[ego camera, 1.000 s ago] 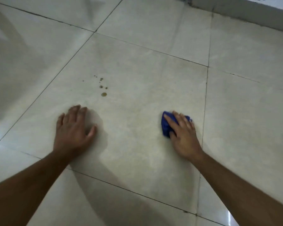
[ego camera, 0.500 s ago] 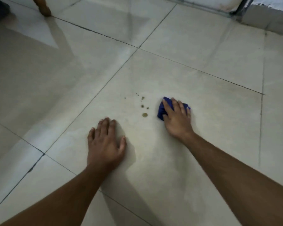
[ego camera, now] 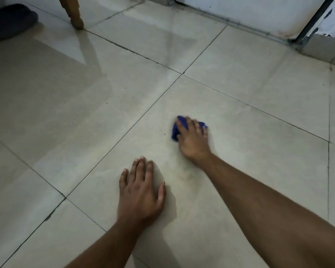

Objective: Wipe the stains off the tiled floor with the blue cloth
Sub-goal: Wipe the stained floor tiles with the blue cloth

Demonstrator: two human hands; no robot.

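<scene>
- Blue cloth (ego camera: pixel 176 130): bunched wad, lying on the tiled floor (ego camera: pixel 240 136) just past the middle of the frame; most of it is hidden under the hand, with blue showing at the hand's 10 o'clock and a sliver at its 1 o'clock. No clear long axis.
- Right hand (ego camera: pixel 193 138): on top of the cloth, fingers spread and bent over the wad, pressing it to the tile; blurred. The nearer hand to the cloth, being in contact with it.
- Left hand (ego camera: pixel 141 192): flat on the same tile, fingers straight, holding nothing; judged a brace. The cloth lies at its 1 o'clock, apart from it.
- Stains: one small dark speck (ego camera: pixel 164 134) just beside the cloth at its 9 o'clock; any others are either hidden under the cloth or gone, cannot tell.
- Judgement: the next stroke likely runs toward 9 o'clock, over that speck.
- Also present: wooden furniture leg (ego camera: pixel 72 12) at 11 o'clock, far off.
</scene>
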